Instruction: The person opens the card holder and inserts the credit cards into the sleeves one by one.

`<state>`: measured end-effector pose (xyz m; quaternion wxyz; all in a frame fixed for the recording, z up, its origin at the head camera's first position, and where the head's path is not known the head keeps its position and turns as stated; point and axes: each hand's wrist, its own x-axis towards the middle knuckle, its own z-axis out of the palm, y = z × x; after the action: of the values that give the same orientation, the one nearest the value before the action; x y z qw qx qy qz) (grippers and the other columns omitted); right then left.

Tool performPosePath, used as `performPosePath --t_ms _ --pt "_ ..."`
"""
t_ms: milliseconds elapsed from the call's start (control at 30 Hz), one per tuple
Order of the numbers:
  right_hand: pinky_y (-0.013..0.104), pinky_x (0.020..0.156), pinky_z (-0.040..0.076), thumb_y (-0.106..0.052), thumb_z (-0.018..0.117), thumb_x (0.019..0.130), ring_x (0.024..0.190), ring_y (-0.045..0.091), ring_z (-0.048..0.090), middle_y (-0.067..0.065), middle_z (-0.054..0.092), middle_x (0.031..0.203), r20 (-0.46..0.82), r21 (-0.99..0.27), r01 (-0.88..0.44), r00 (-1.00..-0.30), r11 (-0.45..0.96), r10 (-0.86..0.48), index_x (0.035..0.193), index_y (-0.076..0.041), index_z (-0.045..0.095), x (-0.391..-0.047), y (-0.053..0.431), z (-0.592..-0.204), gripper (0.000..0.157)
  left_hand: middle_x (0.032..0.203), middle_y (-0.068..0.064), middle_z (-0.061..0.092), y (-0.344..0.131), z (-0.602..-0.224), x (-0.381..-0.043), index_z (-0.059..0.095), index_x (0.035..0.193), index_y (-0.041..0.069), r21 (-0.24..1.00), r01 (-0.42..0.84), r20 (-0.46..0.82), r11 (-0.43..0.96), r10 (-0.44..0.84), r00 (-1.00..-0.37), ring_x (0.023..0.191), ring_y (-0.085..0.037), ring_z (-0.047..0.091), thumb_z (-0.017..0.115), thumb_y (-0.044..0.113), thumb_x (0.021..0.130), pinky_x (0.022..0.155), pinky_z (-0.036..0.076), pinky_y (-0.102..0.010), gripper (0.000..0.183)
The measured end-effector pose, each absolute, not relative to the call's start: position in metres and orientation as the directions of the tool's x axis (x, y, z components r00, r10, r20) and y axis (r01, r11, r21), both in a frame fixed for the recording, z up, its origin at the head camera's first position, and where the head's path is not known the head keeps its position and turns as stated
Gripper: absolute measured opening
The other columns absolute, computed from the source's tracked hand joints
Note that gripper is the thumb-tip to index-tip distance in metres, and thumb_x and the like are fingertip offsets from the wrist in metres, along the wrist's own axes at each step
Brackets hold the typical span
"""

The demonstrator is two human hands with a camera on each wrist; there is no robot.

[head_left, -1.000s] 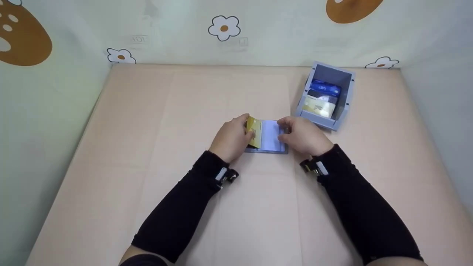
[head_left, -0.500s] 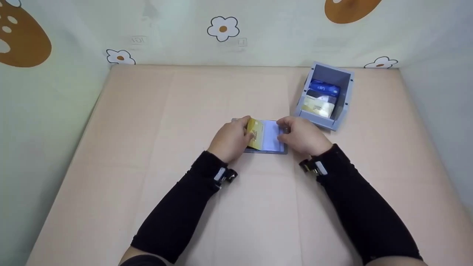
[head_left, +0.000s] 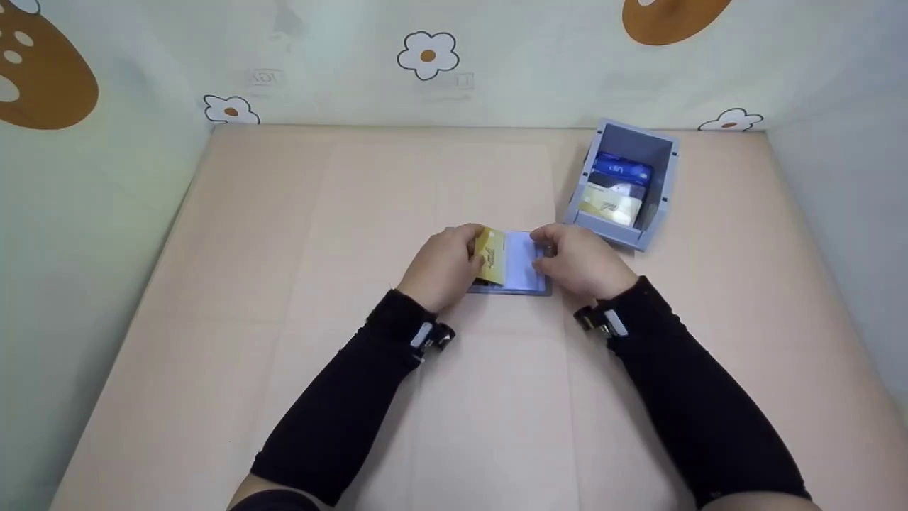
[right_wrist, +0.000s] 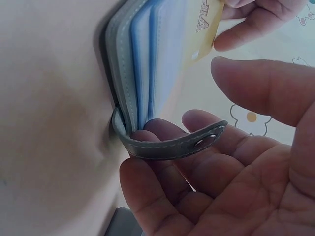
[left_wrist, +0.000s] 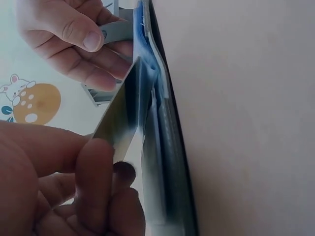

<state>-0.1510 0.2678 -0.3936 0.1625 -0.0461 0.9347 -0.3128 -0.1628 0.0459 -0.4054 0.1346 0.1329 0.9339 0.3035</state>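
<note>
In the head view a grey card holder (head_left: 523,289) lies open on the table, its clear bluish sleeves (head_left: 521,259) facing up. My left hand (head_left: 440,268) pinches a gold card (head_left: 492,257) between thumb and fingers, tilted over the holder's left part. The left wrist view has the far edge of this card (left_wrist: 117,115) against a sleeve; how deep it sits cannot be told. At the holder's right end is my right hand (head_left: 587,262). Its fingers touch the sleeve edges beside the snap strap (right_wrist: 170,149), while the thumb stands apart from them.
Behind my right hand a grey plastic bin (head_left: 608,231) stands angled on the table. Inside it lie a blue card (head_left: 624,170), a dark one and a gold-and-white card (head_left: 611,204). A wall with flower prints (head_left: 428,55) borders the table's far edge.
The gold card has shifted slightly right over the sleeves, and more of its printed face shows. My left fingers moved along with it. My right hand has stayed nearly still.
</note>
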Motion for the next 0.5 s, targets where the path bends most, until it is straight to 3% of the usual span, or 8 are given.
performPosePath --t_ms 200,500 --pt "0.052 0.115 0.046 -0.011 0.07 0.096 0.134 0.034 0.06 0.019 0.064 0.145 -0.268 -0.593 0.009 -0.945 0.805 -0.187 0.143 0.001 0.061 -0.1506 0.2675 -0.3939 0.049 0.145 -0.008 0.065 0.0469 -0.4069 -0.1616 0.06 0.148 0.009 0.572 0.194 -0.177 0.797 0.351 -0.919 0.133 -0.021 0.06 0.064 0.022 0.106 0.116 0.047 -0.039 0.044" --pt "0.052 0.118 0.044 -0.01 0.068 0.098 0.14 0.035 0.056 0.02 0.062 0.148 -0.289 -0.601 0.03 -0.94 0.799 -0.182 0.145 0.002 0.059 -0.1509 0.2663 -0.392 0.05 0.141 -0.006 0.069 0.0471 -0.405 -0.1596 0.061 0.148 0.011 0.576 0.224 -0.196 0.786 0.399 -0.896 0.116 -0.015 0.065 0.061 0.019 0.107 0.105 0.053 -0.035 0.042"
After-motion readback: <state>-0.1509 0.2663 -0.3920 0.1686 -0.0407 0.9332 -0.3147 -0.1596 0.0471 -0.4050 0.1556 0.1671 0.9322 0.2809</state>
